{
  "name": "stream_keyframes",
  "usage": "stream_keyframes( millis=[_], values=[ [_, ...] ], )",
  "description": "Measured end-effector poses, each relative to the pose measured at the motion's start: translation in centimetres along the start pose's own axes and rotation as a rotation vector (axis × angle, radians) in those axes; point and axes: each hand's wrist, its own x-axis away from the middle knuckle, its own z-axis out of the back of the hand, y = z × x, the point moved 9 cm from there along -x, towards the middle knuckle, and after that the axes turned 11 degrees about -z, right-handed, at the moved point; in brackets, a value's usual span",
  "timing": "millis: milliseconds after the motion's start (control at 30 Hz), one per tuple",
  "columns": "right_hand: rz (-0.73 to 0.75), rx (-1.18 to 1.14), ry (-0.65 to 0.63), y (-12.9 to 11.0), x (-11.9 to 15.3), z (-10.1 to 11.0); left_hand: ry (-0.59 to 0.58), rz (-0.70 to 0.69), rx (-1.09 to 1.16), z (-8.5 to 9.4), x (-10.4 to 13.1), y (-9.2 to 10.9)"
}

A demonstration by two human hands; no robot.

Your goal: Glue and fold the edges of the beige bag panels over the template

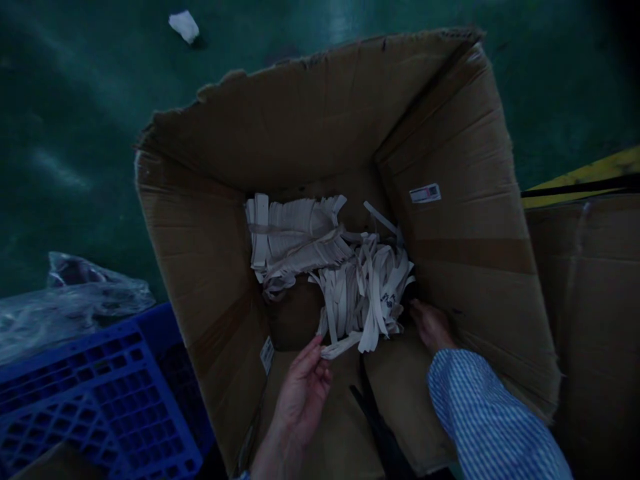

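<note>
A deep cardboard box stands open, with pale strips lying in its bottom. At the left is a bundle of strips tied with a band. A looser, tangled pile of strips lies to its right. My left hand is at the lower left of this pile, its fingers closed on the end of a strip. My right hand reaches down at the pile's right side; its fingertips are in shadow beside the strips, and whether they grip anything is hidden.
A blue plastic crate is at the lower left, with clear plastic wrap behind it. A white scrap lies on the green floor. More cardboard stands at the right. A black strap hangs at the bottom.
</note>
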Motion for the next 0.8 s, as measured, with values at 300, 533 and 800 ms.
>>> stream_keyframes(
  millis=[300, 533, 800],
  values=[
    [-0.022, -0.321, -0.031, -1.9, 3.7, 4.3, -0.005, 0.012, -0.008, 0.3, 0.6, 0.5],
    [0.1, -0.358, 0.026, -4.3, 6.8, 6.9, -0.02, 0.022, -0.021, 0.4, 0.7, 0.7],
    [0.224, -0.28, 0.203, -6.3, 12.7, 12.3, -0.022, 0.028, -0.039, 0.7, 0.7, 0.5]
  ],
)
